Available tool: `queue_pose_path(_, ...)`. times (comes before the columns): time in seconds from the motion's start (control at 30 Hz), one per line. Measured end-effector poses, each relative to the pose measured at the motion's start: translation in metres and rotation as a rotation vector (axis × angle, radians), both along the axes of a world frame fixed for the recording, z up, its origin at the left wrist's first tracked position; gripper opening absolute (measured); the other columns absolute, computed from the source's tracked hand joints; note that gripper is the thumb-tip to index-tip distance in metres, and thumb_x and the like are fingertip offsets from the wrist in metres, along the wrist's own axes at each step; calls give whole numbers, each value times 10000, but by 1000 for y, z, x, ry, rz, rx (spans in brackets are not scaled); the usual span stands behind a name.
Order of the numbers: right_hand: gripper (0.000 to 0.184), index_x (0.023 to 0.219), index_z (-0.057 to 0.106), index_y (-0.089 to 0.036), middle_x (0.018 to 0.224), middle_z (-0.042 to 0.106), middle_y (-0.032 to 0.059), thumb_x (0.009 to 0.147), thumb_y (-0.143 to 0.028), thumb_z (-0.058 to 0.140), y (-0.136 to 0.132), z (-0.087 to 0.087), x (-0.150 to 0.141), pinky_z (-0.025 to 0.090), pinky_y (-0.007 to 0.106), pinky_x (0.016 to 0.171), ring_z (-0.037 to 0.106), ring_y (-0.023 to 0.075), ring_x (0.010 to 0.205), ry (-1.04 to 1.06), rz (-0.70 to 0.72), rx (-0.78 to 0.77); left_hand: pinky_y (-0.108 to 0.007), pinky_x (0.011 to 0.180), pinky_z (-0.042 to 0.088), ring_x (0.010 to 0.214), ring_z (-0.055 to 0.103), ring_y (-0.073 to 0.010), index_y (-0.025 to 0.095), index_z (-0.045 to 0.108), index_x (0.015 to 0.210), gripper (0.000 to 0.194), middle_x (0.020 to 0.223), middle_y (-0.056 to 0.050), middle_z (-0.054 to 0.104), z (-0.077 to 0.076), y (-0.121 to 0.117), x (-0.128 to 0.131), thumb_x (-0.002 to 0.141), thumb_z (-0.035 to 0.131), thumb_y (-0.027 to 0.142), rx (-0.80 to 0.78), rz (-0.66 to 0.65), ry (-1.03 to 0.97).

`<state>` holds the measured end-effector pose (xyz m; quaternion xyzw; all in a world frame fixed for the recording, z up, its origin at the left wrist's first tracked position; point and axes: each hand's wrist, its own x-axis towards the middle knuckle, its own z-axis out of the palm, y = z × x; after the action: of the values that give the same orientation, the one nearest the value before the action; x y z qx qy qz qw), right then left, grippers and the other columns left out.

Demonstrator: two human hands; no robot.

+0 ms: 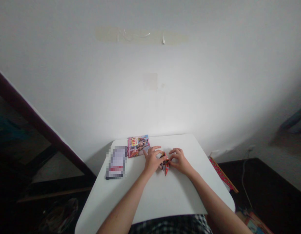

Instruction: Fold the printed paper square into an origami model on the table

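A small folded piece of red patterned paper [165,164] lies on the white table [165,195], its point toward me. My left hand [152,159] pinches its left side with curled fingers. My right hand [179,160] pinches its right side the same way. Both hands rest on the tabletop, close together.
A colourful printed booklet [138,145] lies at the table's far edge, just left of my left hand. A blurred-out flat card or phone [116,162] lies further left. A red patterned strip [222,174] leans off the table's right side. A white wall stands behind.
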<state>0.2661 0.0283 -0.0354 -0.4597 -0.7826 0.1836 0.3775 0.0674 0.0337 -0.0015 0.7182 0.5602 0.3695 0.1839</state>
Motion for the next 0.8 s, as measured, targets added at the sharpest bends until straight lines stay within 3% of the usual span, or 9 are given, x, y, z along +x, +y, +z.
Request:
queue_pose_path(0.4, 83, 917, 753, -301, 1134, 625, 60, 871, -316, 686, 0, 0, 1, 414, 478, 1055, 464, 262, 1195, -7, 7, 14, -727, 1171, 78, 1262, 545, -299, 255, 739, 711, 74, 1259, -31, 690, -3, 4, 1, 763, 747, 307, -17, -1, -32)
queue_pose_path(0.8, 91, 798, 728, -261, 1042, 651, 64, 869, -256, 671, -2, 1, -5, 440, 461, 1010, 491, 263, 1160, 8, -54, 65, -778, 1141, 85, 1308, 501, -324, 262, 739, 726, 60, 1298, -34, 672, 0, 2, 4, 785, 729, 258, -32, -29, 15)
